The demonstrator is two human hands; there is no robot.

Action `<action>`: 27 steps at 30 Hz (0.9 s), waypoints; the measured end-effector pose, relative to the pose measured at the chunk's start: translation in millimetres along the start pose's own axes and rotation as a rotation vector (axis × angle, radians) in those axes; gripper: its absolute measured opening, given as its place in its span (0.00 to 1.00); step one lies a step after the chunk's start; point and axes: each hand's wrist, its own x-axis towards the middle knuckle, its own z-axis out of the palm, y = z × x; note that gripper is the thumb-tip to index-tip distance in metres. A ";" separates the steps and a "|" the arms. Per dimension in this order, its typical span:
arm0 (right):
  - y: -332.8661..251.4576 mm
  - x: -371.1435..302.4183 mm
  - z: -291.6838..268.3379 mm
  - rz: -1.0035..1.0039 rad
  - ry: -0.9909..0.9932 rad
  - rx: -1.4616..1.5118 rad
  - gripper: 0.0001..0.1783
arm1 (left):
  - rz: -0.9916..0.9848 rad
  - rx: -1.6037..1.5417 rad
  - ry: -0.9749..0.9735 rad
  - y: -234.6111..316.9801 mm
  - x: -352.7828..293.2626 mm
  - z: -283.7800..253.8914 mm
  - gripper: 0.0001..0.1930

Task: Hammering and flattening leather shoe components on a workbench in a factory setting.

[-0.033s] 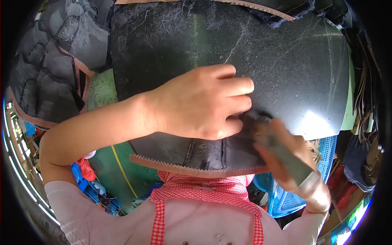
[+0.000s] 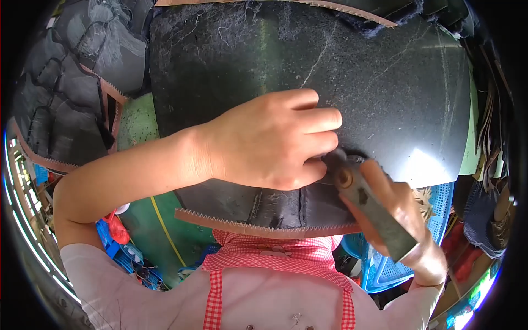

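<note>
Open rubber above, crowded at the near edge

The black rubber sheet (image 2: 385, 82) lies bare beyond the left hand (image 2: 269, 140); near its toothed edge, that hand and the right hand (image 2: 401, 209) with its tool (image 2: 368, 206) block passage.

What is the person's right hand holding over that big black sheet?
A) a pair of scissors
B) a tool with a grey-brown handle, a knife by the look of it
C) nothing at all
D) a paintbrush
B: the right hand grips a long grey-brown handle whose tip meets the black sheet beside the left hand, which presses flat on the sheet.
</note>
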 end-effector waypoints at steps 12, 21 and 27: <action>-1.3 5.9 4.5 0.003 -0.061 -0.013 0.10 | -0.243 0.053 -0.021 13.3 -20.2 -6.5 0.09; -2.6 3.9 16.5 -0.004 -0.154 -0.178 0.09 | -0.298 0.067 0.040 22.3 -24.0 -3.2 0.11; -10.1 21.5 3.8 0.047 -0.038 0.197 0.07 | -0.448 -0.059 0.149 26.3 -40.5 -0.8 0.14</action>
